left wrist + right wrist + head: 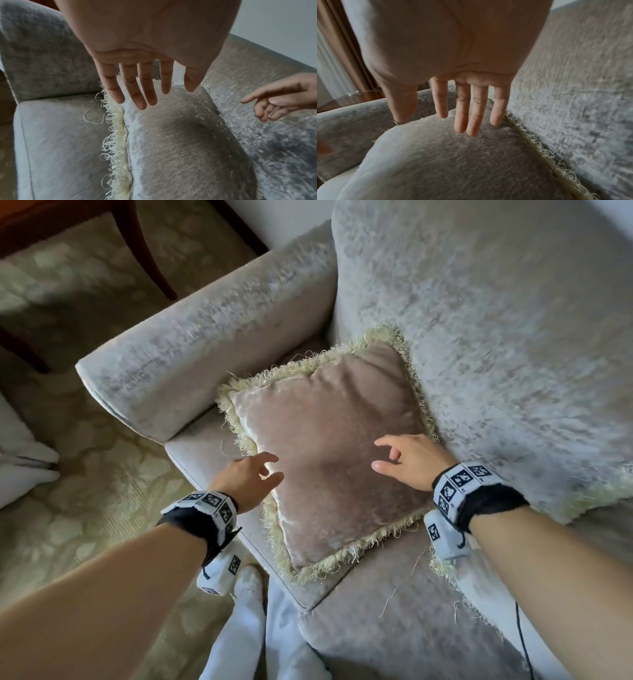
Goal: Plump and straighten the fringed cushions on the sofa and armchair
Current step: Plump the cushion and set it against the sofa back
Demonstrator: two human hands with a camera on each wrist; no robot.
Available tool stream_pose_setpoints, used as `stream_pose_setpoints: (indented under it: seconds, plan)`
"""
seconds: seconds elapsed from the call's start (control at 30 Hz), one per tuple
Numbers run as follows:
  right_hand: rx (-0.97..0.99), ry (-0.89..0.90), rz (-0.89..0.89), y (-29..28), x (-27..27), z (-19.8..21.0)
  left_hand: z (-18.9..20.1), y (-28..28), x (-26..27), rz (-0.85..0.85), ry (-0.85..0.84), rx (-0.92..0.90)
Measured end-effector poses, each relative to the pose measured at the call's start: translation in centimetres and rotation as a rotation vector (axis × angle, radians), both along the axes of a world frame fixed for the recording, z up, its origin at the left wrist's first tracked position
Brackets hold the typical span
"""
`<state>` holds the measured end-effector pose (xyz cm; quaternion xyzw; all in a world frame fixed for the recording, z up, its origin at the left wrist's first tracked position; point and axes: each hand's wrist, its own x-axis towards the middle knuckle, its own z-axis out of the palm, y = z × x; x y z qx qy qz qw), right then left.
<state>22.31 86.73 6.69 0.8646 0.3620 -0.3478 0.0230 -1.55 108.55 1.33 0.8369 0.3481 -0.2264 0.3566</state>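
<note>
Head view, cushion [329,453] between open hands

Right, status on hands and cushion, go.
Left hand, right hand open, above the fringed cushion, gripping nothing. Cushion lies against the armrest. Nothing blocking.

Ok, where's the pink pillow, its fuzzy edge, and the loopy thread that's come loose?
Pink cushion [325,446], head view, middle of its velvet face.
Fringe [118,136], left wrist view, cream trim along the cushion's left edge.
Loose thread [93,115], left wrist view, loop lying on the seat beside the fringe.
</note>
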Motion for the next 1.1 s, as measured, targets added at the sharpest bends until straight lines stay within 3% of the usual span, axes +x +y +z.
stream_pose_setpoints:
  seconds: [0.17,0.33,0.57,0.83,1.1]
  plan:
    - [0.023,-0.034,-0.05,0.7,4.6,-5.7,-3.8,1.0,2.7,0.096,-0.047,0.003]
    - [0.147,-0.08,-0.253,0.2,7.9,-11.2,-8.1,0.5,5.0,0.259,-0.077,-0.031]
    - [0.27,-0.119,-0.357,-0.4,9.4,-17.5,-12.4,-1.1,6.8,0.506,-0.157,-0.067]
    - [0.373,-0.177,-0.541,-1.0,10.4,-19.5,-13.8,-1.5,7.4,0.733,-0.305,-0.125]
    - [0.313,-0.127,-0.546,-1.0,10.4,-19.0,-15.0,-1.1,6.9,0.739,-0.45,-0.137]
